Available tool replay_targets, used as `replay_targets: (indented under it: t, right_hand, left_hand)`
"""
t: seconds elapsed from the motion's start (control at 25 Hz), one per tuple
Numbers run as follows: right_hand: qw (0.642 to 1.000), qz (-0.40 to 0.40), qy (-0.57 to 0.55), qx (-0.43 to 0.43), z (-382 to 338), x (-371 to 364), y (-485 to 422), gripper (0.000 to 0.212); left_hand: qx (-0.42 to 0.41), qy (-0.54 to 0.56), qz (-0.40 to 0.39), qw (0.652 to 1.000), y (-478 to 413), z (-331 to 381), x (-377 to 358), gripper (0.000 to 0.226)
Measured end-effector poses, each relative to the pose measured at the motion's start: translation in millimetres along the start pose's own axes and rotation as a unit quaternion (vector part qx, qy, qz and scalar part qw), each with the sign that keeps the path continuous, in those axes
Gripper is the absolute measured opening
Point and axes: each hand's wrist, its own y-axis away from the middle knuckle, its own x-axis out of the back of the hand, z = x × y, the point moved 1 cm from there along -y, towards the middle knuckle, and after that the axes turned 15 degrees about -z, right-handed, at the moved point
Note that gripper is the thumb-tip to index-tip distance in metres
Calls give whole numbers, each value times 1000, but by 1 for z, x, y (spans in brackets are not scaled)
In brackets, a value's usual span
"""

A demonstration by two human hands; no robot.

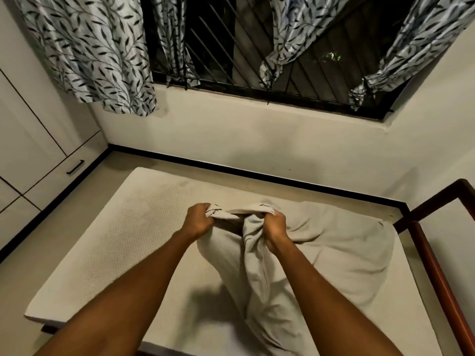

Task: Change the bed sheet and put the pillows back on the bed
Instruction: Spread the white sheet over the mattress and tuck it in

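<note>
Both hands were above the middle of the bare mattress (115, 253), fingers curled tight round bunched cloth. The left hand (199, 220) gripped one gathered end of a pale grey sheet (334, 240), and the right hand (276, 224) gripped another just beside it. The rest of the sheet lay crumpled over the mattress's right half. It looked light, soft and floppy, probably easiest to hold by its corners or hem.

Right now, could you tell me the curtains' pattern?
Dark leaves on pale fabric, curtains; head view.
</note>
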Motion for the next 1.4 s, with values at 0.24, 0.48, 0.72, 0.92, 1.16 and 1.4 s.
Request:
replay_targets:
  t: [0.24, 0.48, 0.72, 0.92, 1.16, 1.4]
  right_hand:
    - [978, 72, -187, 51, -80, -48, -37, 31]
    - [957, 154, -229, 89, -128, -12, -45, 27]
    - [975, 126, -179, 36, -61, -39, -34, 15]
    - [993, 24, -91, -70, 13, -73, -7, 46]
    - [967, -219, 117, 55, 50, -85, 60, 37]
    - [976, -198, -44, -73, 60, -27, 76, 38]
  left_hand:
    - [37, -64, 160, 984, -25, -41, 162, 11]
    - [166, 374, 510, 757, -8, -121, 292, 35]
    - [278, 264, 233, 894, 4, -147, 156, 30]
    - [139, 280, -153, 937, 15, -86, 21, 33]
    - [145, 373, -229, 887, 3, -6, -35, 65]
    - [93, 317, -75, 941, 12, 5, -70, 32]
